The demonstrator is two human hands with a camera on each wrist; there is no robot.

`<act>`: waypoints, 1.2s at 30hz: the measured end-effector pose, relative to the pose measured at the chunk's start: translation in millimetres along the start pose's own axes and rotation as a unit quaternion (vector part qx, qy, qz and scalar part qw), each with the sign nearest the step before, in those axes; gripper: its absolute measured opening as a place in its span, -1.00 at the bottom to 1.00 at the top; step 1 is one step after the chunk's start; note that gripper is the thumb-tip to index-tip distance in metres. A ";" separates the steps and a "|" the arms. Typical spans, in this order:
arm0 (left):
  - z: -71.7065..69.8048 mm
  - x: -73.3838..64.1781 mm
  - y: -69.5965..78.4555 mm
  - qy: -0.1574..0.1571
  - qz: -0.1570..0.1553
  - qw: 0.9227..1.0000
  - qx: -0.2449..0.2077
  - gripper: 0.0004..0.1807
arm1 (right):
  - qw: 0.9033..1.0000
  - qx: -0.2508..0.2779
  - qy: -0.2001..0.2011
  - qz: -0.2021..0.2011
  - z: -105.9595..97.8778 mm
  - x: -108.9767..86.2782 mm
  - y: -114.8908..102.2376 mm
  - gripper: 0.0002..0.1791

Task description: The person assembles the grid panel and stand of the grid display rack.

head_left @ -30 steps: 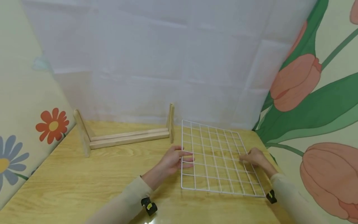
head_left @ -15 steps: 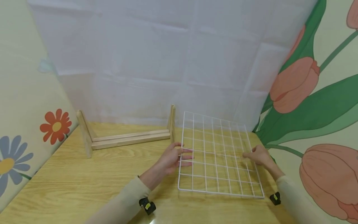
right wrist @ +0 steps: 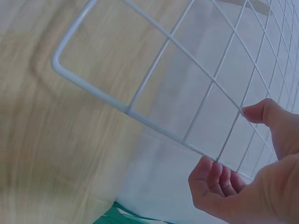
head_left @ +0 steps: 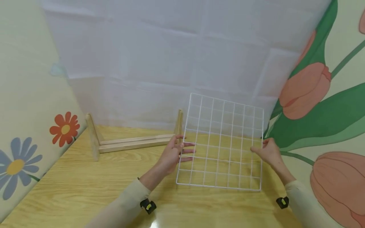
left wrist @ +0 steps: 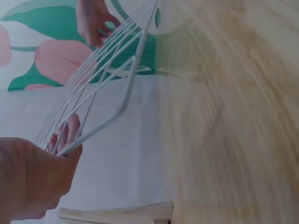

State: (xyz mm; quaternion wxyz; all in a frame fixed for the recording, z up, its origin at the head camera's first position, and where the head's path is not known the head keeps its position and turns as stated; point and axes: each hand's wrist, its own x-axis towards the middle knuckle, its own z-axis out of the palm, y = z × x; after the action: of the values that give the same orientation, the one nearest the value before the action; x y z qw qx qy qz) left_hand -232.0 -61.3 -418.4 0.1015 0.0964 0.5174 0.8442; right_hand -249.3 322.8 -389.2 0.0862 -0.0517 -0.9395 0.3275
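Observation:
A white wire grid panel (head_left: 219,147) is held tilted up above the table, between both hands. My left hand (head_left: 169,155) grips its left edge, with fingers reaching behind the wires. In the left wrist view, the left hand (left wrist: 39,175) is wrapped about the rim near a rounded corner. My right hand (head_left: 269,152) holds the opposite edge. Seen from the right wrist, the thumb of the right hand (right wrist: 261,172) presses on a wire while the curled fingers lie at the outer rim. Behind the left hand stands a wooden frame (head_left: 137,145) with two upright ends and a grooved crossbar.
The wood-grain table (head_left: 114,183) runs back to a hanging white cloth (head_left: 148,63). A wall with painted tulips (head_left: 305,90) rises close to the right hand. Painted flowers (head_left: 65,129) cover the left wall.
Both hands have tilted the grid panel more upright, raising its far edge in front of the cloth. The right hand has shifted slightly up and right. The wooden frame stays on the table.

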 end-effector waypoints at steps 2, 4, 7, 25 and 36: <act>-2.5 0.7 3.4 0.003 0.016 1.000 0.016 -0.71 | 1.000 0.003 0.018 -0.009 -0.8 0.3 -6.0 -0.16; -6.1 1.1 6.6 0.003 0.029 0.999 0.031 -0.74 | 0.999 0.009 0.031 -0.017 -1.1 0.2 -12.0 -0.16; -10.6 0.3 12.7 -0.005 0.046 0.998 0.048 -0.76 | 0.998 0.012 0.052 -0.031 -1.2 0.8 -20.4 -0.16; -31.2 6.8 24.9 -0.032 0.102 0.994 -0.007 -0.83 | 0.903 -0.085 0.305 -0.289 35.8 -9.5 -85.4 -0.07; -45.8 6.2 34.0 -0.030 0.127 0.991 -0.007 -0.87 | 0.887 -0.168 0.225 -0.365 90.5 -6.6 -125.4 0.10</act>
State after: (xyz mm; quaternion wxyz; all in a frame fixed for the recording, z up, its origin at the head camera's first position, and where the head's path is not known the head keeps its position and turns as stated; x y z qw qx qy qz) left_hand -252.7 -113.9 -408.0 0.0097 0.1857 0.4919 0.8506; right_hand -265.7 169.0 -381.6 0.3987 0.2094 -0.8884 0.0894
